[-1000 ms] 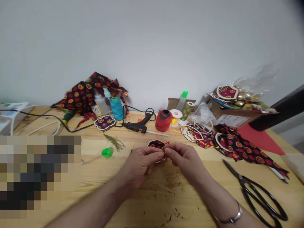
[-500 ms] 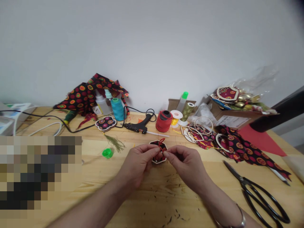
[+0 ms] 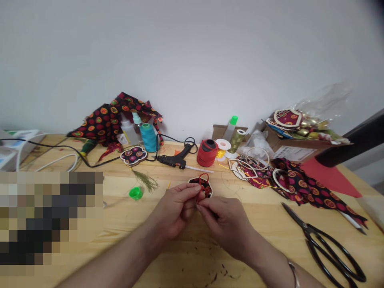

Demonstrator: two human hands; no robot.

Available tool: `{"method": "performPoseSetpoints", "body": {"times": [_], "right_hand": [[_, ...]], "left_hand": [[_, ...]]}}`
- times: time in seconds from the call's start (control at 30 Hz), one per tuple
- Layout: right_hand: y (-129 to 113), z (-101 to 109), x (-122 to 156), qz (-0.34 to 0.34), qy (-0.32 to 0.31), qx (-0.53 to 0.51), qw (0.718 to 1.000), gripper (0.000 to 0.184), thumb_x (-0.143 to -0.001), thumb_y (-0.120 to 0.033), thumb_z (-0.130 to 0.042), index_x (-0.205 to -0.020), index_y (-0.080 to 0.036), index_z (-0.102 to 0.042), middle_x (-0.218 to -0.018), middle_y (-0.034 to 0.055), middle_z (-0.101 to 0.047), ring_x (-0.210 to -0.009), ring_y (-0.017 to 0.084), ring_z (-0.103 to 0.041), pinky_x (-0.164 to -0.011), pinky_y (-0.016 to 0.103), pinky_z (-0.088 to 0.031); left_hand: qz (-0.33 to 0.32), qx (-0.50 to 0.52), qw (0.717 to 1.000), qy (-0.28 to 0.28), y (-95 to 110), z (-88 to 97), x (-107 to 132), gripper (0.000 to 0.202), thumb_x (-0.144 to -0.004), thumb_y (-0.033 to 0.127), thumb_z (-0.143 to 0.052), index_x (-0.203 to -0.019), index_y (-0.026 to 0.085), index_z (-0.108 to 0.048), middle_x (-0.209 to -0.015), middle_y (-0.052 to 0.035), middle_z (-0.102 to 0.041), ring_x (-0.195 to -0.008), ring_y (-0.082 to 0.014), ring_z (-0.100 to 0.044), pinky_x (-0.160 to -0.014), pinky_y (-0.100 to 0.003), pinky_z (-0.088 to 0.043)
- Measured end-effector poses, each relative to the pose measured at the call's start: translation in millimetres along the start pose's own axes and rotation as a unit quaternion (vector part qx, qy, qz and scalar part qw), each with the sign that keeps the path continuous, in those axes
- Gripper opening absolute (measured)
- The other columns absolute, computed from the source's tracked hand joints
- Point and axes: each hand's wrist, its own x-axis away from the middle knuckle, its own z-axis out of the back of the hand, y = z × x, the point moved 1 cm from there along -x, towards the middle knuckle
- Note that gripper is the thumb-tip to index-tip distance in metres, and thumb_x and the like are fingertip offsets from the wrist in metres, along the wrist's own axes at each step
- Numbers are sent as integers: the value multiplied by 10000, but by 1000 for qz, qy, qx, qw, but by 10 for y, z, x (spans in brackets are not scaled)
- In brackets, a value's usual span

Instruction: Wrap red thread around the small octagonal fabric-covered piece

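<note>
My left hand (image 3: 175, 206) pinches a red cord (image 3: 204, 175) near the middle of the table, and a small loop of the cord stands up above the fingertips. My right hand (image 3: 226, 222) has thumb and forefinger closed at the lower part of the cord, just below and right of the left fingertips. Behind the fingers is an octagonal ornament (image 3: 209, 187) with a pale rim and dark patterned fabric inside. Its lower left side is covered by the hands, and how the cord joins it cannot be made out.
Behind the hands are a glue gun (image 3: 174, 161), a red cord spool (image 3: 207, 154) and a teal thread cone (image 3: 149, 138). A green cap (image 3: 136, 193) and a tasselled flower ornament (image 3: 133, 155) lie left. Large black scissors (image 3: 327, 248) lie right, near patterned fabric (image 3: 315, 186).
My right hand has moved left and down, its fingertips now under the left ones. The red loop stands wider and more of the ornament's right side shows.
</note>
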Motion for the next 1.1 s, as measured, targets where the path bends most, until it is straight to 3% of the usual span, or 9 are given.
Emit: {"method": "performPoseSetpoints", "body": {"times": [0.1,0.17,0.33,0.43,0.53,0.67,0.83,0.93,1.1], "right_hand": [[-32,45,16,23,-9,-14,1000,185,-806,-181,-439,-696,-170,-587,-627,11,-562,-561,101,-473,-547,219,-326],[-41,92,10,30,19,-52,998,150,-785,-194,-473,-726,-165,-607,-684,33,-576,-627,122,-502,-585,228,-358],[58,164,-91,-67,144,-148,976,194,-797,-193,-477,-708,-138,-640,-734,65,-600,-718,147,-540,-680,255,-408],[111,142,-163,-152,96,-268,947,160,-773,-216,-516,-748,-135,-652,-738,55,-631,-691,143,-557,-668,255,-431],[117,109,-190,-224,46,-381,896,150,-731,-235,-562,-752,-120,-656,-661,39,-634,-638,137,-556,-638,258,-445],[110,82,-181,-258,39,-466,846,149,-677,-259,-616,-707,-117,-650,-645,27,-621,-588,125,-555,-594,255,-453],[122,94,-170,-283,47,-436,853,176,-665,-297,-622,-673,-124,-649,-472,-36,-505,-354,47,-388,-355,182,-312],[132,110,-175,-279,63,-418,862,154,-656,-282,-628,-641,-131,-651,-443,-50,-457,-352,32,-312,-332,176,-233],[152,127,-174,-281,76,-389,874,138,-653,-265,-620,-615,-134,-642,-476,-44,-475,-387,34,-303,-349,178,-218]], "left_hand": [[-5,-3,1000,-7,5,-2,-4,58,-679,144,-613,-672,93,-586,-544,23,-533,-343,27,-278,-317,-96,-150],[-13,-10,1000,-4,10,-10,-1,61,-674,150,-617,-682,97,-588,-537,28,-522,-346,23,-287,-320,-98,-156],[-23,-66,998,5,-1,-28,2,74,-688,178,-606,-684,106,-589,-530,35,-509,-338,14,-286,-315,-118,-157],[-19,-105,994,1,-27,-31,13,104,-696,216,-602,-673,116,-589,-505,48,-489,-323,10,-271,-315,-136,-144],[-16,-142,990,-5,-51,-35,32,119,-684,234,-613,-668,117,-597,-484,52,-477,-328,2,-292,-322,-143,-135],[-15,-176,984,2,-61,-46,37,127,-675,248,-617,-666,122,-604,-448,62,-449,-330,-6,-290,-331,-149,-142],[-10,-206,978,18,-53,-59,32,162,-654,284,-637,-693,128,-619,-453,72,-423,-332,-8,-275,-328,-158,-141],[-5,-221,975,21,-51,-57,45,183,-650,310,-639,-698,134,-625,-442,82,-391,-330,-11,-272,-328,-163,-135],[-2,-235,972,15,-52,-55,58,211,-642,334,-645,-712,135,-640,-420,84,-374,-330,-17,-264,-334,-170,-131]]}}
